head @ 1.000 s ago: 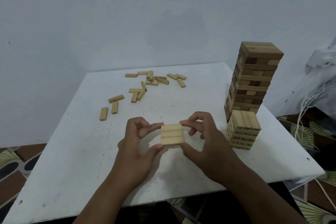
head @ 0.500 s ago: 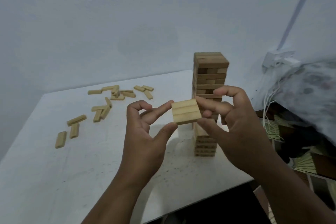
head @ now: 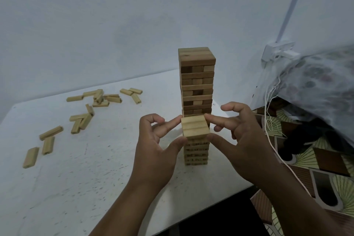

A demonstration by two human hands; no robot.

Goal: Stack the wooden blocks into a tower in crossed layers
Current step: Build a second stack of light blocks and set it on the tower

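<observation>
Layer in hand: three wooden blocks (head: 195, 127) pressed side by side into a square, centre of the frame, directly over the short tower (head: 195, 151); whether it rests on it yet cannot be told.
Left hand (head: 157, 147): forefinger and thumb pinch the layer's left edge; other fingers curled clear.
Right hand (head: 241, 140): forefinger and thumb pinch the right edge, holding the three together.
Short tower: pale stack at the near right of the table (head: 95, 178), just in front of the tall tower (head: 197, 82).
Tall tower: darker, finished-looking, close behind; a knock is the likely risk.
Loose blocks (head: 84, 119): scattered at the left of the frame, well apart.
Handling advice: keep the squeeze even so the middle block does not drop; set grain crosswise to the layer beneath; square the edges; let go both sides together.
Surroundings: pale wall; a cord and patterned cloth at right.
</observation>
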